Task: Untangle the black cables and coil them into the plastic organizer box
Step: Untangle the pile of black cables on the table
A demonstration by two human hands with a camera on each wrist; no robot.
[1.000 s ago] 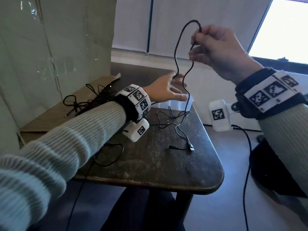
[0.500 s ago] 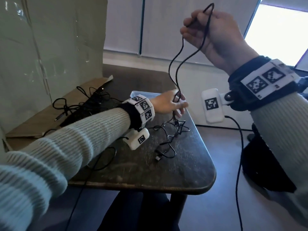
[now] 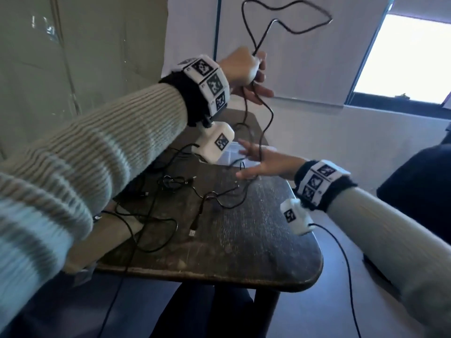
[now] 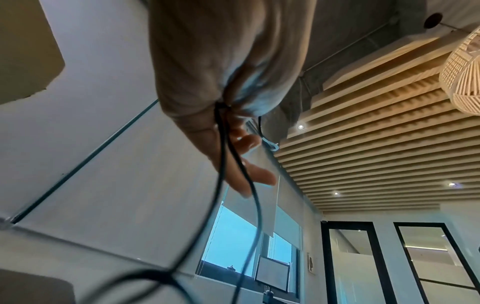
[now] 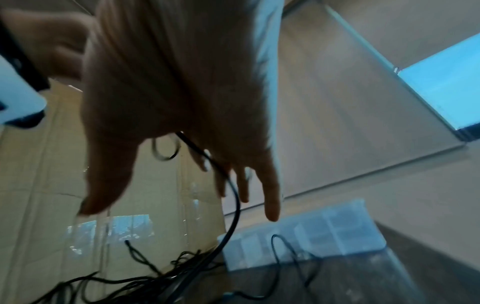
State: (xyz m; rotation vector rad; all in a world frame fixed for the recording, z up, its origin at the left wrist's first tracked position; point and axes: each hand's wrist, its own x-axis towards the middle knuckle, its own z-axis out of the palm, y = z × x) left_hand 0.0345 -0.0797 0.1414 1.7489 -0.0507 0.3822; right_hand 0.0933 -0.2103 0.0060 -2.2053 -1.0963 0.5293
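High in the upper middle of the head view, the left hand point(image 3: 244, 69) pinches a thin black cable point(image 3: 264, 123), whose loop arcs above it while two strands hang down. The right hand point(image 3: 262, 164), at centre right just over the dark worn wooden table point(image 3: 256, 240), has its fingers spread and relaxed, one strand running between them. The clear plastic organizer box point(image 3: 233, 152) sits just beyond it, with more tangled black cables point(image 3: 170, 181) at centre left.

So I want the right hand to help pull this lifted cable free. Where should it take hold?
Probably on the two strands of the black cable hanging below the left hand, above the tangle. The open right hand could pinch there from the right, where the strands hang clear of the table.
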